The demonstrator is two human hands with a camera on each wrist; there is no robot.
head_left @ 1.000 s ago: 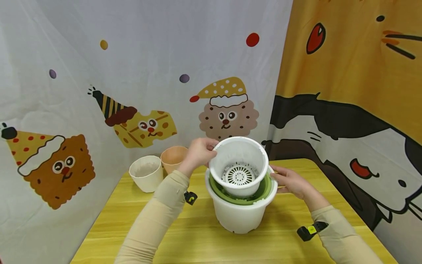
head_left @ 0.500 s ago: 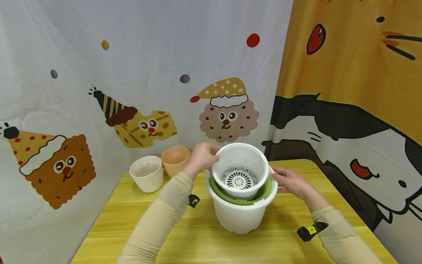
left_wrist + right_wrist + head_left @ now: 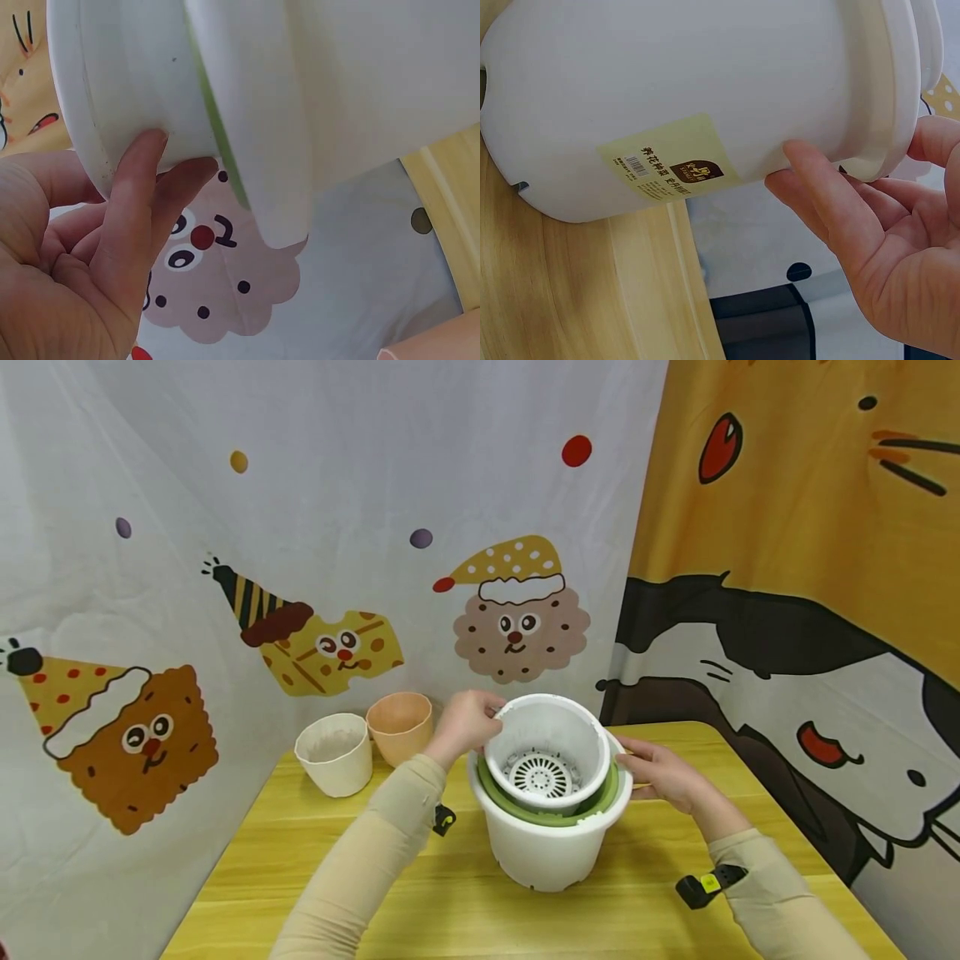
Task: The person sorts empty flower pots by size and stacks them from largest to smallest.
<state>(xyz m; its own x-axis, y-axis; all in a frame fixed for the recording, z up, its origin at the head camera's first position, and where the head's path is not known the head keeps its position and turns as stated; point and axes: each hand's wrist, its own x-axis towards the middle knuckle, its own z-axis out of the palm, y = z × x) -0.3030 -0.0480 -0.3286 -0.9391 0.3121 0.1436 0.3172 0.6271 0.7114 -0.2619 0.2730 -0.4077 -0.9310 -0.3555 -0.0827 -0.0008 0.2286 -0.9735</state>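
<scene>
A small white flowerpot [image 3: 555, 727] with a slotted bottom sits tilted inside a green flowerpot [image 3: 600, 797], which is nested in a large white flowerpot [image 3: 547, 860]. My left hand [image 3: 468, 724] pinches the small pot's rim at its far left. In the left wrist view, its thumb and fingers [image 3: 135, 172] lie on either side of that rim [image 3: 71, 97]. My right hand [image 3: 671, 774] holds the large pot's rim on the right. Its fingers [image 3: 817, 187] press the outer wall near a pale green label [image 3: 671, 159], with the thumb at the rim.
Towards the back left of the wooden table [image 3: 450, 910] stand a cream flowerpot [image 3: 335, 770] and a peach flowerpot [image 3: 402, 745], side by side. Printed cloth curtains [image 3: 337, 527] hang close behind the table and along its right side.
My left hand has lowered the small white flowerpot deeper into the green one, moving slightly right. The right hand and the large pot have stayed put.
</scene>
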